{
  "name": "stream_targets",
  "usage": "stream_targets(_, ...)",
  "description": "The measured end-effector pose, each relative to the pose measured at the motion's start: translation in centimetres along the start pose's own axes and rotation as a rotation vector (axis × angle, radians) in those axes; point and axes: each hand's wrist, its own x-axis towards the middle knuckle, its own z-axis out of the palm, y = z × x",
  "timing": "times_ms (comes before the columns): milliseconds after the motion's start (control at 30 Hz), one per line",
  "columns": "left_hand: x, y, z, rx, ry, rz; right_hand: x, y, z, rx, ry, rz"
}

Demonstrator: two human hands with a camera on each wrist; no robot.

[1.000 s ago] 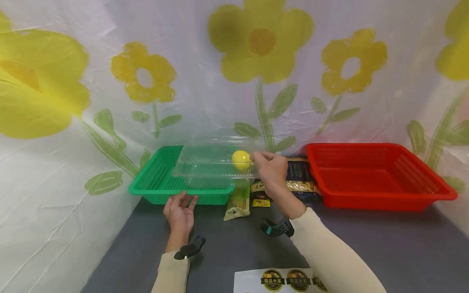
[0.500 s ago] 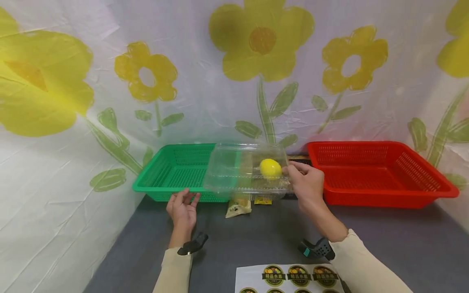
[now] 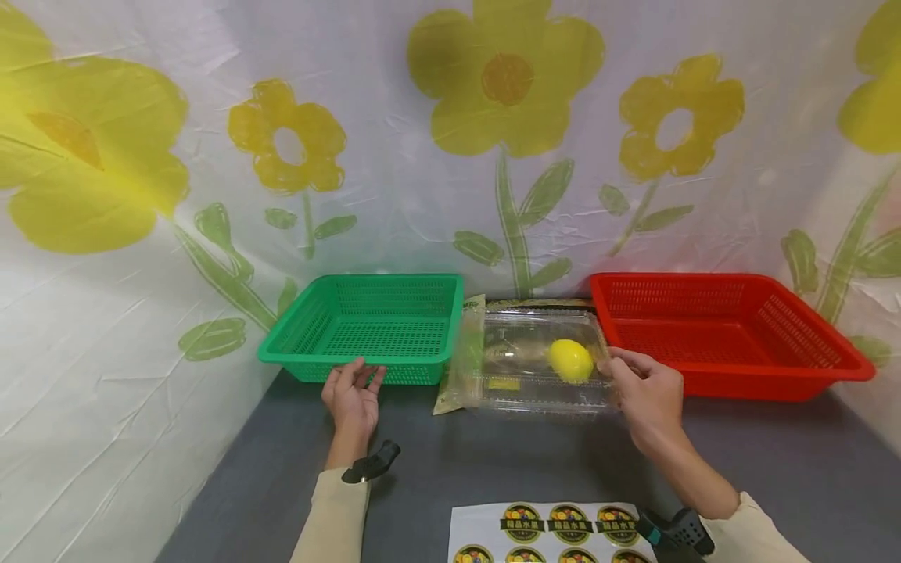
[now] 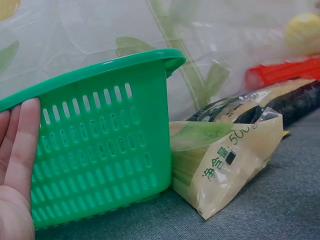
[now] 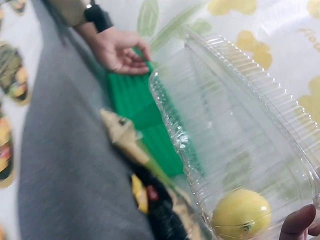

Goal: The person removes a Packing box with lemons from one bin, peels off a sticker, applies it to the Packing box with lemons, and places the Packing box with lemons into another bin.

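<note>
My right hand [image 3: 647, 391] pinches the right edge of a clear plastic clamshell box [image 3: 517, 352], held in the air near the red basket. A single yellow lemon [image 3: 572, 360] lies inside it at the right end. In the right wrist view, the lemon [image 5: 242, 214] sits close to my right thumb [image 5: 298, 223]. My left hand [image 3: 352, 399] rests at the front rim of a green basket [image 3: 383, 360]. The left wrist view shows its fingers [image 4: 25, 135] straight against the basket's slotted wall [image 4: 100, 145], tips under the rim.
A red basket [image 3: 746, 379] stands at the right. Between the baskets lie a cream bag [image 4: 240, 162] and a dark, gold-patterned bag [image 4: 295, 97], partly seen through the box. At the grey table's [image 3: 422, 469] front is a sheet of round labels [image 3: 486, 520].
My right hand has brought the clear box and lemon rightward and lower, from over the green basket to between the baskets. My left hand has stayed at the green basket's rim.
</note>
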Motion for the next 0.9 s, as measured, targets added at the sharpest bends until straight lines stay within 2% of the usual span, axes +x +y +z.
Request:
stream_targets(133, -0.1, -0.1, -0.1, 0.007, -0.004, -0.014, -0.6, 1.3, -1.2, -0.019, 0.028, 0.031)
stream_targets(267, -0.2, 0.0, -0.1, 0.007, 0.004, -0.022, -1.2, 2.5, -2.0, 0.037, 0.043, 0.049)
stream_targets(467, -0.2, 0.3, -0.2, -0.007, 0.032, -0.019, -2.3, 2.8, -2.4, 0.033, 0.062, 0.009)
stream_targets(633, 0.0, 0.2, 0.2, -0.014, 0.019, -0.033, -3.1, 3.0, -2.7, 0.036, 0.079, -0.001)
stream_targets(733, 0.0, 0.1, 0.4, -0.008, 0.016, -0.022, -3.3, 3.5, -2.9, 0.051, 0.065, -0.006)
stream_targets(900, -0.1, 0.1, 0.4, -0.004, 0.019, -0.005, -3.3, 4.7, -2.7, 0.013, 0.057, -0.012)
